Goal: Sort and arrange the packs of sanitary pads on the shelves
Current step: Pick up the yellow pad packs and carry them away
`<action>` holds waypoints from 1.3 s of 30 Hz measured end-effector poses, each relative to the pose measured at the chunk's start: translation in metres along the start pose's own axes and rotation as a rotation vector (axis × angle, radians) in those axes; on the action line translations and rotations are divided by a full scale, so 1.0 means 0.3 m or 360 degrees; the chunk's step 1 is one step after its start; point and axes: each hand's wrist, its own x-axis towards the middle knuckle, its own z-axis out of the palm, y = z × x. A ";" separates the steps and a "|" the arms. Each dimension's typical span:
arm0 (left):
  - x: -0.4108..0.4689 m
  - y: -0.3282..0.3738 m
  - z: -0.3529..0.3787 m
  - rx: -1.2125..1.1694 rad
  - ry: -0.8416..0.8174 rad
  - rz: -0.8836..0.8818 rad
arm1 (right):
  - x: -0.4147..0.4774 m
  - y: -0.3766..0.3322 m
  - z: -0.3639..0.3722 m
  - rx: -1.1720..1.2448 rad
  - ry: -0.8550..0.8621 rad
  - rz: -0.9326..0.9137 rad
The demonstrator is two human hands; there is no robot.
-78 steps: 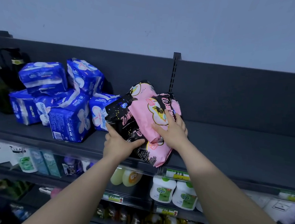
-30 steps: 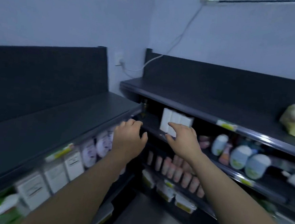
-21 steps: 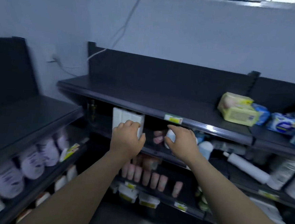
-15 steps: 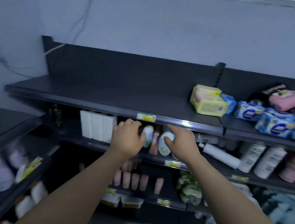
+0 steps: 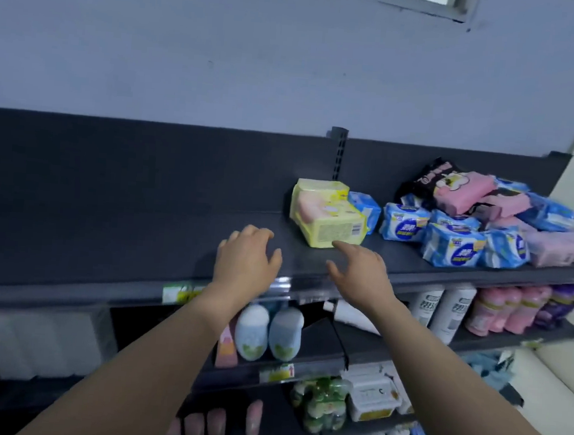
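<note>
Yellow pack (image 5: 328,217) lies on the top shelf (image 5: 139,240), just ahead of my right hand (image 5: 360,274), long side angled toward me. Right is nearer, index tip at its near corner; contact unclear. Left hand (image 5: 246,260) hovers left of it. Both hands spread, palms down, holding nothing.

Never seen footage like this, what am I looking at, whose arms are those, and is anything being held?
No machine here: a wide-angle camera worn on a person's head looks forward and down, so the two bare arms are the wearer's own. The left hand and right hand are open, holding nothing, reaching over the dark top shelf. The right forefinger is close to a yellow pack. Right of it lies a heap of blue packs with pink and black packs on top. Bottles stand on the shelf below.
</note>
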 end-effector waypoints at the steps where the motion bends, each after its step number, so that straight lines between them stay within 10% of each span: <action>1: 0.052 -0.001 0.014 -0.0012 -0.0010 0.0021 | 0.039 0.007 0.001 0.0002 0.0019 0.0043; 21: 0.714 0.008 0.347 -0.0329 -0.0243 -0.0069 | 0.586 0.276 0.097 0.0323 -0.0074 0.0652; 32: 0.839 0.023 0.498 -0.0759 -0.0561 -0.0434 | 0.734 0.371 0.142 0.0844 -0.0387 0.0607; 39: 0.829 0.023 0.494 -0.1016 -0.0327 -0.0370 | 0.724 0.364 0.132 0.0913 -0.0254 0.0447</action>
